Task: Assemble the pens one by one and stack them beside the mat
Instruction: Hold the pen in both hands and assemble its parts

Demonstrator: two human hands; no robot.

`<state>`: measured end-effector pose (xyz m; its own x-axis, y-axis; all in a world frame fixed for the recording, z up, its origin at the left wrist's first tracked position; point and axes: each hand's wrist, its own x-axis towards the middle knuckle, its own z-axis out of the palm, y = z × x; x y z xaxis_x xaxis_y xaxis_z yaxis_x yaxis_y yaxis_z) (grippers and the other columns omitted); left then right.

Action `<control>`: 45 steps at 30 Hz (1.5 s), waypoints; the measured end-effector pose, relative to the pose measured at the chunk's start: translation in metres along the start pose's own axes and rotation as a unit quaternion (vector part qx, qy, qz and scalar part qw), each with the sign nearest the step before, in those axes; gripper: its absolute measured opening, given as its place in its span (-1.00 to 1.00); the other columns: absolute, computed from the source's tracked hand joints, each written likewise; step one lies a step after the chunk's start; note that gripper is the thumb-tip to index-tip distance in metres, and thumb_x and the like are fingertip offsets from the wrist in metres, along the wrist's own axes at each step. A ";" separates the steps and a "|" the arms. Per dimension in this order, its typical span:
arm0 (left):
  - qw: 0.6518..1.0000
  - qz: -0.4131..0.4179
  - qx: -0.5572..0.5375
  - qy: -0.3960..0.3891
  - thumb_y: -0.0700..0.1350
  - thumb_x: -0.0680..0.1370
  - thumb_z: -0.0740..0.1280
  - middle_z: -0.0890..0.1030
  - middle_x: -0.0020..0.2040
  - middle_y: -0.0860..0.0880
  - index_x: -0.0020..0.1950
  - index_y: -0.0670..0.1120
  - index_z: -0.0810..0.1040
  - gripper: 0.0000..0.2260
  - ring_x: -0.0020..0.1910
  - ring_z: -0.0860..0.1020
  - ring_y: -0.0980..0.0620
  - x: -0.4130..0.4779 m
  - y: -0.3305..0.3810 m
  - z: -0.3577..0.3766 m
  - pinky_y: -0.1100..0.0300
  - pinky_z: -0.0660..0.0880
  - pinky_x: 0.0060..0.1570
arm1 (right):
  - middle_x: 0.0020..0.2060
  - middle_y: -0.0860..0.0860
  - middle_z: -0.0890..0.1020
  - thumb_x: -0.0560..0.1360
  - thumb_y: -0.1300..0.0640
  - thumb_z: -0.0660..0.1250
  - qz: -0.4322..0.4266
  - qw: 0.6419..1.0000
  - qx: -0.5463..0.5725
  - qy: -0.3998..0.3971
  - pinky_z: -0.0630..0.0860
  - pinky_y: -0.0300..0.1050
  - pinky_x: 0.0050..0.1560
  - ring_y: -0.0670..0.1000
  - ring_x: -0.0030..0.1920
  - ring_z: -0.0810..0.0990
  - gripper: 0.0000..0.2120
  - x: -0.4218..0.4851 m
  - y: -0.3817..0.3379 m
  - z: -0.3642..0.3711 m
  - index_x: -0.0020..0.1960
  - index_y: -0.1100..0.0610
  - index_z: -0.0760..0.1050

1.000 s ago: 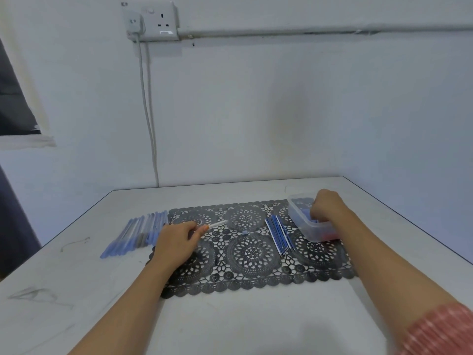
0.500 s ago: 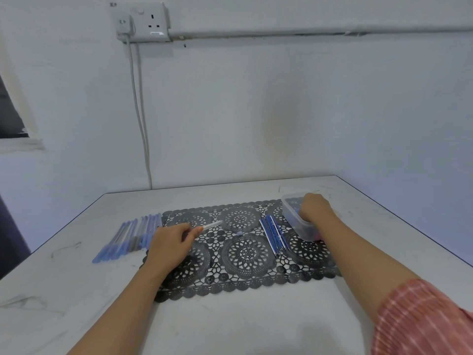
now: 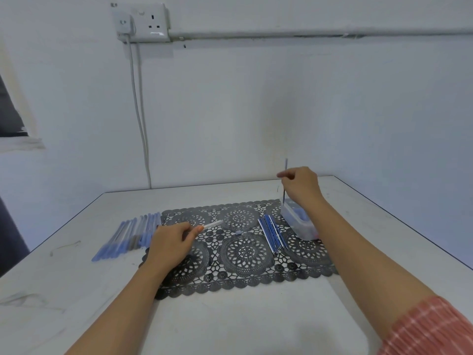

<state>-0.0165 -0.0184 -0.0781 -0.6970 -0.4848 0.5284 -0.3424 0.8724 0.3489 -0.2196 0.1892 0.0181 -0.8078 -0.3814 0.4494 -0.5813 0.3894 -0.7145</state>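
A dark lace mat (image 3: 240,252) lies on the white table. My left hand (image 3: 170,243) rests on the mat's left part and pinches a clear pen barrel (image 3: 213,224) that points right. My right hand (image 3: 300,184) is raised above the clear plastic box (image 3: 298,222) and pinches a thin blue refill (image 3: 285,180) held upright. A bundle of blue refills (image 3: 272,233) lies on the mat beside the box. Left of the mat, several assembled blue pens (image 3: 130,235) lie in a row.
The white table (image 3: 230,316) meets a wall at the back and has edges at left and right. A socket (image 3: 143,21) with a hanging cable (image 3: 140,111) is on the wall. A small pale part (image 3: 238,232) lies mid-mat.
My right hand has come up out of the plastic box and now holds a blue refill upright. My left hand stays put with the clear barrel.
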 end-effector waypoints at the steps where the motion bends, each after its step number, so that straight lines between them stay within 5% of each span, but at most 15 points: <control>1: 1.000 0.001 0.001 0.000 0.14 0.55 0.21 0.40 -0.52 0.06 -0.40 -0.01 0.40 -0.63 -0.51 0.37 0.14 0.000 0.000 0.000 0.28 0.21 -0.45 | 0.00 0.15 0.64 0.49 0.35 0.18 -0.014 1.000 0.027 0.003 0.37 -0.47 -0.37 -0.09 -0.40 0.46 -0.72 -0.004 -0.006 0.001 0.08 0.21 0.61; 7: 1.000 -0.003 -0.004 -0.006 0.17 0.54 0.19 0.42 -0.50 0.05 -0.36 -0.04 0.45 -0.62 -0.49 0.37 0.14 -0.002 0.001 0.000 0.30 0.20 -0.44 | -0.14 0.11 0.63 0.46 0.26 0.35 -0.137 0.991 -0.003 -0.003 0.43 -0.25 -0.05 -0.05 -0.20 0.49 -0.81 -0.032 -0.018 0.025 0.06 0.17 0.62; 14: 1.000 -0.006 -0.013 -0.005 0.19 0.54 0.20 0.43 -0.51 0.05 -0.39 0.01 0.41 -0.62 -0.49 0.38 0.15 -0.001 0.001 0.000 0.31 0.25 -0.43 | -0.15 0.18 0.56 0.46 0.35 0.32 -0.309 0.945 -0.097 -0.045 0.51 -0.08 -0.17 0.14 -0.19 0.55 -0.84 -0.058 -0.004 0.058 0.01 0.33 0.59; 18: 1.000 0.000 -0.015 -0.001 0.18 0.54 0.20 0.42 -0.51 0.04 -0.36 -0.04 0.47 -0.61 -0.50 0.36 0.15 0.000 0.003 0.000 0.31 0.25 -0.44 | -0.01 0.12 0.57 0.38 0.50 0.25 -0.318 0.925 -0.175 -0.115 0.49 -0.10 -0.13 0.10 -0.04 0.55 -0.42 -0.068 0.003 0.064 0.33 0.11 0.42; 22: 1.000 -0.002 -0.031 0.003 0.19 0.53 0.21 0.44 -0.52 0.03 -0.34 -0.02 0.50 -0.63 -0.51 0.37 0.15 -0.001 0.003 0.000 0.29 0.25 -0.46 | -0.12 0.02 0.59 0.30 0.46 0.37 -0.368 0.891 -0.243 -0.110 0.46 -0.14 -0.19 0.01 -0.18 0.54 -0.25 -0.072 0.005 0.071 0.37 -0.07 0.35; 25: 0.999 -0.003 -0.043 0.000 0.20 0.53 0.20 0.45 -0.51 0.04 -0.33 -0.02 0.51 -0.63 -0.50 0.38 0.15 -0.001 0.001 -0.001 0.28 0.27 -0.45 | -0.01 0.01 0.53 0.46 0.40 0.23 -0.345 0.891 -0.258 -0.144 0.43 -0.04 0.08 0.01 -0.05 0.50 -0.20 -0.070 0.009 0.072 0.47 -0.23 0.03; 30: 0.999 -0.004 -0.038 0.002 0.18 0.54 0.20 0.44 -0.50 0.05 -0.32 -0.03 0.52 -0.63 -0.50 0.37 0.15 -0.002 0.003 -0.002 0.30 0.25 -0.45 | -0.06 0.00 0.49 0.54 0.32 0.17 -0.321 0.890 -0.285 -0.152 0.46 -0.04 0.07 -0.06 -0.17 0.42 -0.16 -0.068 0.012 0.068 0.35 -0.35 -0.32; 40: 0.999 0.005 -0.034 0.005 0.19 0.53 0.20 0.46 -0.50 0.04 -0.32 -0.04 0.51 -0.63 -0.51 0.36 0.16 0.000 0.005 -0.004 0.35 0.18 -0.44 | -0.05 0.01 0.49 0.56 0.28 0.15 -0.297 0.893 -0.294 -0.166 0.42 -0.07 0.05 -0.06 -0.19 0.38 -0.22 -0.068 0.012 0.068 0.31 -0.35 -0.31; 45: 0.999 0.006 -0.032 0.000 0.21 0.52 0.20 0.49 -0.48 0.02 -0.32 -0.03 0.51 -0.62 -0.50 0.38 0.15 -0.001 0.006 -0.005 0.32 0.24 -0.42 | -0.01 -0.01 0.52 0.56 0.27 0.18 -0.302 0.892 -0.293 -0.166 0.36 -0.11 0.07 -0.10 -0.17 0.31 -0.28 -0.069 0.010 0.066 0.43 -0.29 -0.12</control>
<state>-0.0145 -0.0129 -0.0731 -0.7014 -0.4735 0.5328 -0.2927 0.8729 0.3904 -0.1636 0.1643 -0.0554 -0.3140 -0.8587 0.4050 -0.9301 0.3638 0.0504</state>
